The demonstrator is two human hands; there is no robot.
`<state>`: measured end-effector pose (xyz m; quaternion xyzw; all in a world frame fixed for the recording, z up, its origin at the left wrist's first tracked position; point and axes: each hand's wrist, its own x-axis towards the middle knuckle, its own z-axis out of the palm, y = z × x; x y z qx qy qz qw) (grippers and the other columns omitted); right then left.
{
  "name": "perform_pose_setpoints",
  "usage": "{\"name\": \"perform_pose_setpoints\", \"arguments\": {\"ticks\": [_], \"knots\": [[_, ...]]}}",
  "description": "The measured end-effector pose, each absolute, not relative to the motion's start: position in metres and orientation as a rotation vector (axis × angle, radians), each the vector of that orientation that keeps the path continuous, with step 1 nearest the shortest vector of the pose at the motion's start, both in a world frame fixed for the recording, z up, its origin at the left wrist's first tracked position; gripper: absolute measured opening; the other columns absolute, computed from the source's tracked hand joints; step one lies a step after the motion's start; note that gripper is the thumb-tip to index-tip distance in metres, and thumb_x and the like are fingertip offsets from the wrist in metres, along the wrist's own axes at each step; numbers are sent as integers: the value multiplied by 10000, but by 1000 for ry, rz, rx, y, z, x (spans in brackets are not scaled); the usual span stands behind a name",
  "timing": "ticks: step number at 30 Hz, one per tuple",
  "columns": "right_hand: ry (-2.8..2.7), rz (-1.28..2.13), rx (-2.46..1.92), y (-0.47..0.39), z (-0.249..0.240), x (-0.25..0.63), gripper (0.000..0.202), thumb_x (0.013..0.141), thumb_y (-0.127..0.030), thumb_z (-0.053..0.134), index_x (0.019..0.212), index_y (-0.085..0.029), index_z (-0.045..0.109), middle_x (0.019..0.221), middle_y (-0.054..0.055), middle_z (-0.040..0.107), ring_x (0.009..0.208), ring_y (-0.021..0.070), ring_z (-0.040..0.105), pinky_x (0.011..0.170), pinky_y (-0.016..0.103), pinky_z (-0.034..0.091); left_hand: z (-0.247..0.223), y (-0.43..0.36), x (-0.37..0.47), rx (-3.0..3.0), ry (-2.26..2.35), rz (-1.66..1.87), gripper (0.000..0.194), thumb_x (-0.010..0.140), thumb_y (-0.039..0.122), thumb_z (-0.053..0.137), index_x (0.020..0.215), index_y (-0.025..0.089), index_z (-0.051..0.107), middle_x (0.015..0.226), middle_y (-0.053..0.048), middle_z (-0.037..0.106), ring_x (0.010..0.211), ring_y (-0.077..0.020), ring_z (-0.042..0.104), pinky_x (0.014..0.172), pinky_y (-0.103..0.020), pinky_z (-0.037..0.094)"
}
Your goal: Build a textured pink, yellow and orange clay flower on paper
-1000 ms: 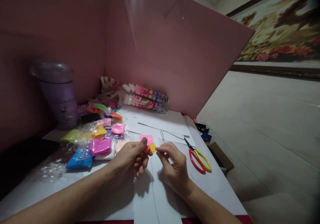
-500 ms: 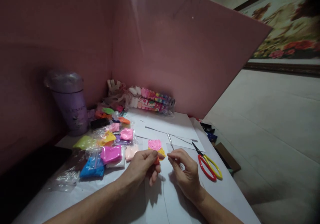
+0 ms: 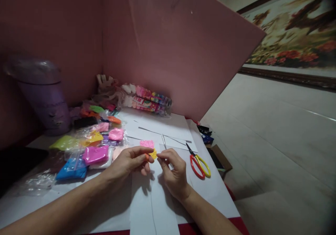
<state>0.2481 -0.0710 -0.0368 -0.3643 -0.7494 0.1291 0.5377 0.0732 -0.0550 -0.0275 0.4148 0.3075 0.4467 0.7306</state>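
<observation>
My left hand (image 3: 135, 159) pinches a small lump of orange clay (image 3: 147, 157) between thumb and fingers. Close to its right, my right hand (image 3: 173, 168) has thumb and forefinger pressed together; anything between them is too small to make out. A slim silver tool (image 3: 163, 141) shows beyond the right hand, its lower part hidden, and I cannot tell whether the hand holds it. Behind the fingers, pink textured clay (image 3: 147, 144) and yellow textured clay (image 3: 153, 153) lie on white paper (image 3: 143, 196), partly covered from view.
Scissors (image 3: 198, 165) with red and yellow handles lie right of my hands. Several clay bags, including a magenta one (image 3: 96, 154) and a blue one (image 3: 72, 169), crowd the left. A purple tumbler (image 3: 48, 103) stands behind them. A clay multipack (image 3: 147, 100) rests against the pink panel.
The whole scene has shifted left in view as the camera turned right. My left fingers have opened a little around the orange clay; both hands stay close together.
</observation>
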Motion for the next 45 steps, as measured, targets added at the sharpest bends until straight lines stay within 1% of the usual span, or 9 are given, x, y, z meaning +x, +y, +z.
{"name": "perform_pose_setpoints", "arguments": {"ticks": [3,7,12,15,20,24,28,36,45], "knots": [[-1783,311,-848,-71,-36,248,155,844,-62,560,904,-177,645,780,47,585,680,146,534,573,270,442,-28,-54,72,985,721,980,381,556,295,856,816,150,618,604,10,636,470,-96,555,461,-204,445],[-1779,329,-821,-71,-35,247,162,838,-52,556,906,-169,646,776,49,581,673,145,538,560,264,446,-30,-55,71,1027,806,922,361,727,496,693,757,145,610,435,50,501,329,-66,413,329,-174,297],[-1787,328,-833,-72,-35,247,155,840,-58,561,902,-168,650,774,49,585,685,147,546,573,267,451,-31,-52,70,997,744,927,429,635,405,795,945,145,651,701,-23,653,516,-117,576,462,-223,451],[-1779,332,-831,-71,-36,248,169,837,-52,561,916,-172,650,792,49,590,695,146,551,572,264,452,-34,-50,70,1043,741,949,387,572,333,844,855,166,640,620,26,605,476,-93,532,453,-209,425],[-1673,319,-909,-68,-38,250,146,847,-80,568,892,-193,648,768,27,587,694,146,544,580,271,438,-29,-54,71,1055,834,880,409,782,546,608,736,141,621,470,34,500,366,-58,405,353,-173,275],[-1558,348,-980,-67,-39,253,117,864,-126,566,899,-207,642,797,21,580,715,149,553,589,273,447,-27,-55,72,987,815,939,417,601,395,805,890,138,650,724,-15,621,509,-96,531,455,-222,435],[-1603,346,-971,-68,-38,251,117,856,-116,572,891,-202,645,777,17,584,700,147,550,583,275,438,-33,-52,70,1022,798,963,415,500,270,858,804,169,593,593,58,542,460,-84,489,428,-208,411],[-1693,353,-925,-70,-36,249,128,851,-97,575,885,-195,651,743,15,594,674,140,538,578,277,428,-28,-57,73,994,801,914,439,756,584,605,808,148,618,557,19,547,400,-83,457,364,-196,323],[-1708,343,-923,-70,-35,248,124,849,-103,570,877,-198,645,749,25,604,671,150,544,570,284,432,-36,-50,69,999,692,940,299,553,239,844,740,164,623,601,45,552,500,-81,491,476,-206,373]]}}
